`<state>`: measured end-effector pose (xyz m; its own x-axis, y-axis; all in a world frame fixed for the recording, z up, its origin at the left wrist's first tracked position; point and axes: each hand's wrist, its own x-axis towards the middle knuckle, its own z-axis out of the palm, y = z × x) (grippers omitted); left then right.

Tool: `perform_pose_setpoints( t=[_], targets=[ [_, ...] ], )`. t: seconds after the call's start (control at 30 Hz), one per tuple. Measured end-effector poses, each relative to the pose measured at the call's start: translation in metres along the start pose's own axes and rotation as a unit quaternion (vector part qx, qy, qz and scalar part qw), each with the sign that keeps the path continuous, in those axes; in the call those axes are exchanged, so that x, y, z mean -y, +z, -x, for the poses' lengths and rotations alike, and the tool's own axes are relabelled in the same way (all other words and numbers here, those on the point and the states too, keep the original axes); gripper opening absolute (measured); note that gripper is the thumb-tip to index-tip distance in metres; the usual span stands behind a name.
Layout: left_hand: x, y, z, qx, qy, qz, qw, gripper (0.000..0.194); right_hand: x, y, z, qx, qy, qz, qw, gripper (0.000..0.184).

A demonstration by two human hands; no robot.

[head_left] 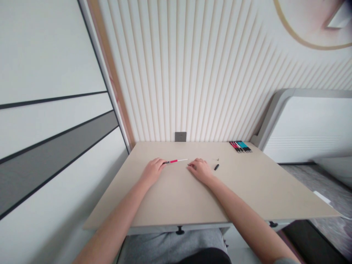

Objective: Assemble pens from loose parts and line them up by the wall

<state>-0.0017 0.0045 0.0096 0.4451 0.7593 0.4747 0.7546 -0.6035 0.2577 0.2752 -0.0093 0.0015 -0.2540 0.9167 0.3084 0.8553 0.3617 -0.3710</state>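
Two hands, left (pixel 152 171), right (pixel 200 170), flank a pen (pixel 176 161) inside tabletop (pixel 261 187) edges.

Two hands (pixel 152 171) (pixel 200 171), one red-white pen (pixel 175 161)

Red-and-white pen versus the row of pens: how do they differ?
The red-and-white pen lies alone beside the left hand, while the row of pens sits bunched at the far corner. The pen lies crosswise, the row lengthwise. The pen is red and white, the row red, teal and black. Both rest on the table.
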Motion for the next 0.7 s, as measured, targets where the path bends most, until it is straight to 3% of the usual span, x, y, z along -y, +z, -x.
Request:
perform_pose_setpoints(
  t=[0.23, 0.47, 0.7],
  targets=[
    [-0.001, 0.0, 0.001, 0.014, 0.0, -0.013, 1.0, 0.019, -0.002, 0.009, -0.003, -0.009, -0.03, -0.048, 0.998, 0.015],
    [0.004, 0.004, 0.001, 0.01, -0.002, -0.008, 1.0, 0.02, -0.018, 0.001, -0.008, -0.068, 0.015, -0.188, 0.98, 0.022],
    [0.003, 0.003, 0.002, 0.011, -0.002, -0.012, 1.0, 0.021, -0.014, -0.005, -0.007, -0.091, -0.033, -0.202, 0.975, 0.024]
  ],
)
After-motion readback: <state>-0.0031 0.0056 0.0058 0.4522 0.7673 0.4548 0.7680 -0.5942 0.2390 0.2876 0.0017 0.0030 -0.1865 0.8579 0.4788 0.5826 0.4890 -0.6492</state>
